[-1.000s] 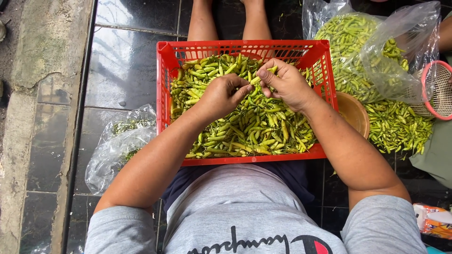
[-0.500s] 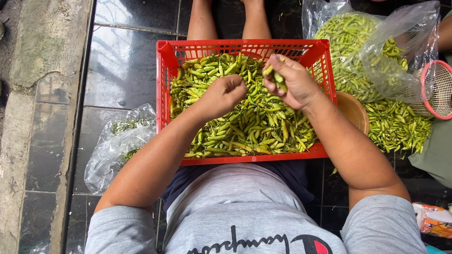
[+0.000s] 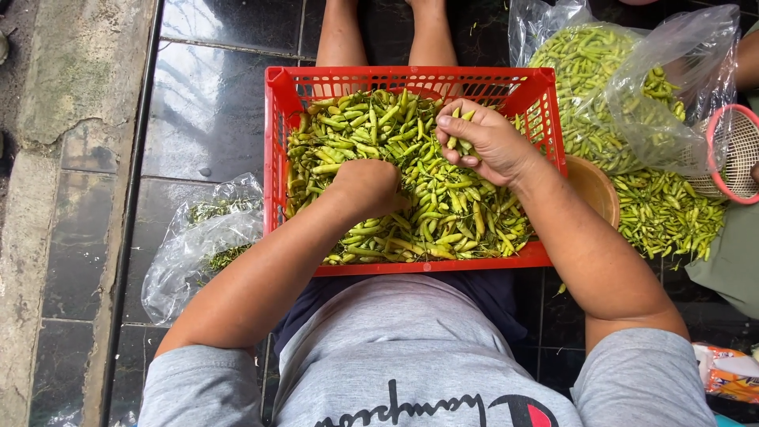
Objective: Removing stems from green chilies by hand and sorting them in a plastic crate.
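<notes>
Pinching several green chilies [image 3: 461,134] — right hand [image 3: 489,142]; left hand [image 3: 365,186] fisted in one red crate [image 3: 277,142].

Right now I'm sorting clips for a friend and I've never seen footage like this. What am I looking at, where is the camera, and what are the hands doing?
This is one view from a camera worn on a person's head, looking straight down at their own lap and arms. There is no machine: the two bare hands do the work.

A red plastic crate rests by the person's lap on dark floor tiles and is full of small green chili peppers. The left hand is pressed down into the pile, closed, with its fingers out of sight. The right hand is lifted a little above the pile and pinches a few peppers in its fingers.

Beside the crate lie a clear bag of green stems, a brown bowl, and a large clear bag of more peppers.
</notes>
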